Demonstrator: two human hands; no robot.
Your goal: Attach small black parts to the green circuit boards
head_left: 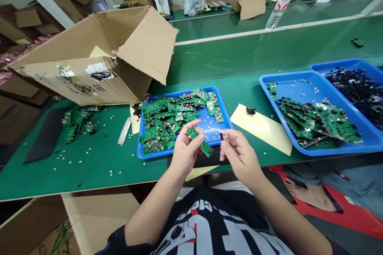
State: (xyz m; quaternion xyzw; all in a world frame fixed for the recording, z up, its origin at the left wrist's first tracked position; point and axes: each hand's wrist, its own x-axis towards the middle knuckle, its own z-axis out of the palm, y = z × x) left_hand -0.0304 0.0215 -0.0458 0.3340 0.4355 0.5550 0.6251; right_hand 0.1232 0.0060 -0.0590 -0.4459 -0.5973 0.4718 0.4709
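My left hand [186,149] is closed on a small green circuit board [201,143], which slants down to the right. Close beside it, my right hand [239,151] pinches a small black part [222,137] between thumb and fingertips. Its exact kind is too small to tell. The board and the black part are apart. Just beyond both hands lies a blue tray [217,91] heaped with green circuit boards [167,117], with small white bits scattered on its right side.
Right of me stand a blue tray [287,77] of larger boards and another blue tray [338,63] of black parts. A yellow sheet [260,127] lies between. An open cardboard box [74,83], loose boards [79,121] and a silver strip [124,130] are at left. A water bottle [281,6] stands behind.
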